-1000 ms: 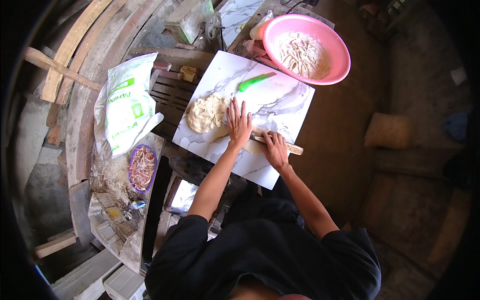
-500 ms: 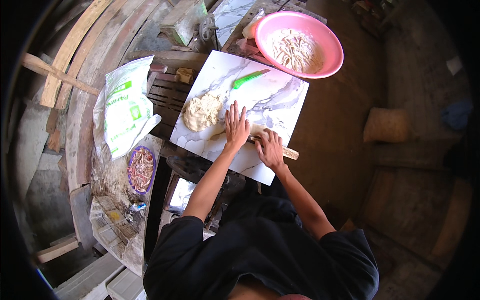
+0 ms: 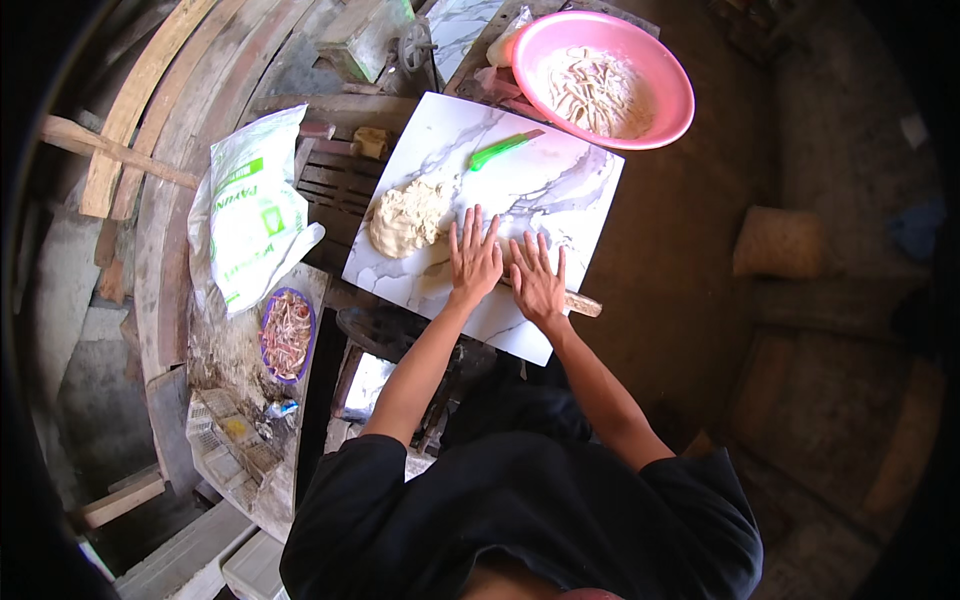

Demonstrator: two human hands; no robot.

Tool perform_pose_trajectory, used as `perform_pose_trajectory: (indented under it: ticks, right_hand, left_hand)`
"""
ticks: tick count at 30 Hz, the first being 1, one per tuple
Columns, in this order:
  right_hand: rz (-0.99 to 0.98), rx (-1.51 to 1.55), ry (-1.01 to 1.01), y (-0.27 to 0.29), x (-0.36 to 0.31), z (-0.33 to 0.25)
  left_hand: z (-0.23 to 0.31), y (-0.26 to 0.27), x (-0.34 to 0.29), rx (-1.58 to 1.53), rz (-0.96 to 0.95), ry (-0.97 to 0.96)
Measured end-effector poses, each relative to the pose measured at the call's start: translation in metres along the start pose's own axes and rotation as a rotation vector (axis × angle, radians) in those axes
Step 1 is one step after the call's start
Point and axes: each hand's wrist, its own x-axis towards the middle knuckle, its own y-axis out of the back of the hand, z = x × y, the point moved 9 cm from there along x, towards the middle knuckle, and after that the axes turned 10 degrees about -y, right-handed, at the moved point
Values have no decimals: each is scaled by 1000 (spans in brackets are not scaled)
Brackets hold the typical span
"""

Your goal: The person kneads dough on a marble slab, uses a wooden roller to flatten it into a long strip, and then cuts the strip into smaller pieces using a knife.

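My left hand (image 3: pixel 475 262) lies flat, fingers spread, on a white marble-patterned tile (image 3: pixel 565 190). Beside it, my right hand (image 3: pixel 538 283) is also stretched out, palm down. Whatever lies beneath the palms is mostly hidden. A narrow wooden stick (image 3: pixel 582 304) pokes out past my right wrist over the tile's right edge. To the left of my left hand rests a lump of pale dough (image 3: pixel 407 218). Farther back on the tile lies a knife with a green handle (image 3: pixel 498 151).
A pink basin (image 3: pixel 675 110) holding floured dough strips stands beyond the tile. At left are a white and green plastic sack (image 3: pixel 250 205) and a purple-rimmed bowl (image 3: pixel 264 335) of reddish strips. Behind the tile sits an old box with a hand wheel (image 3: pixel 412 50).
My right hand has flattened and its fingers now point forward, covering the pale piece that showed between the hands. My left hand stays nearly in place.
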Motion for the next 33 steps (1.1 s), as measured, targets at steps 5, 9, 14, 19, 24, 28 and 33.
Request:
perform_pose_trajectory:
  ticks: [5, 9, 14, 19, 24, 28, 33]
  right_hand:
    - [54, -36, -5, 5, 24, 9]
    - [22, 1, 14, -10, -2, 4]
    - [37, -68, 18, -2, 5, 0]
    - [-11, -22, -22, -4, 3, 10]
    - [19, -12, 7, -7, -18, -3]
    - [46, -44, -7, 10, 16, 4]
    - [32, -24, -6, -3, 1, 3]
  left_hand:
    - [-6, -6, 24, -46, 30, 47]
    - [4, -3, -4, -2, -7, 7]
    - [0, 0, 2, 17, -24, 10]
    - [6, -2, 10, -46, 16, 32]
    - [10, 6, -19, -34, -23, 28]
    - [3, 2, 18, -65, 70, 76]
    - [10, 4, -1, -52, 72, 7]
